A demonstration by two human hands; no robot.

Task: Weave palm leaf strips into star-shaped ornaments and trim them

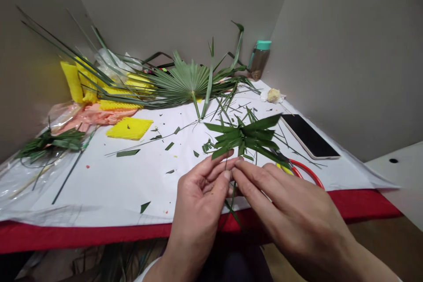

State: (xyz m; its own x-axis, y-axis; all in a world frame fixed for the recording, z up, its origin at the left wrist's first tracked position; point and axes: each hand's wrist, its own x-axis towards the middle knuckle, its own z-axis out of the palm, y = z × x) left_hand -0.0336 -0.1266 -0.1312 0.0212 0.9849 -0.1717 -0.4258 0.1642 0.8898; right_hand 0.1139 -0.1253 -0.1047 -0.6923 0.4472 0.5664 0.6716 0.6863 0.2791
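Observation:
Both my hands meet near the table's front edge and pinch the same thing: a small cluster of cut green leaf strips [246,139] on a thin stem, shaped like a spiky rosette. My left hand [201,202] has its fingers closed on the stem from the left. My right hand [291,211] comes in from the right, fingertips pressed to the same stem just under the leaves. The stem's lower end hangs down between my hands, past the table edge.
A white paper sheet [115,176] covers a red-edged table. A fan palm leaf [188,81] and long strips lie at the back, with yellow foam netting [130,128]. A phone [309,135], red-handled scissors [307,172], a teal-capped bottle [260,58] and green scraps lie about.

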